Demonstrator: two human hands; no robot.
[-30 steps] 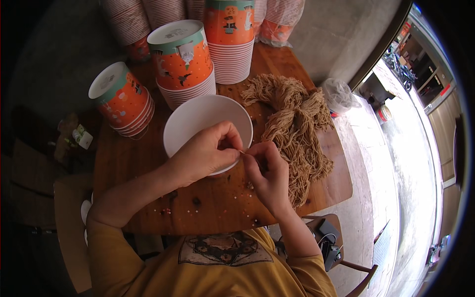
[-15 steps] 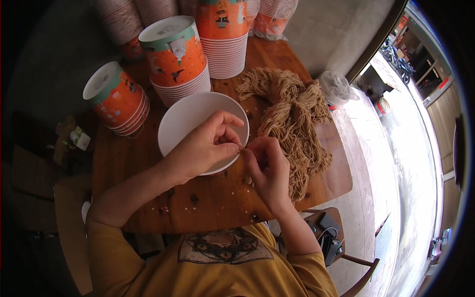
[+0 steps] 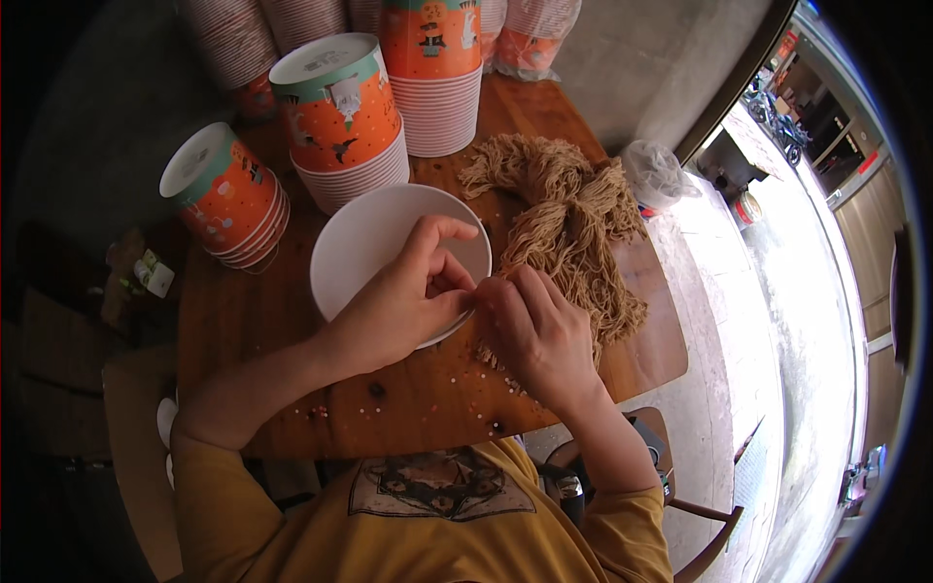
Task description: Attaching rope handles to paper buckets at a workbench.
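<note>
My left hand hangs over the near side of a round white paper bucket, open end up. Its thumb and a finger pinch together, and its index finger curves out above the inside of the bucket. Close against those fingertips, at the near right of the rim, my right hand is closed with its knuckles upward. What the two hands hold is too small and hidden to name. Just beyond the right hand lies a loose bundle of tan cord, its strands spreading toward me.
Upside-down stacks of orange paper buckets with green bands stand at the left, the middle and the back. Tiny pale and red bits dot the wooden table. A crumpled clear plastic bag sits by the right edge.
My right hand has turned over, knuckles now upward, and moved slightly nearer to me and right. My left hand stays at the bucket's rim. The view has shifted slightly.
</note>
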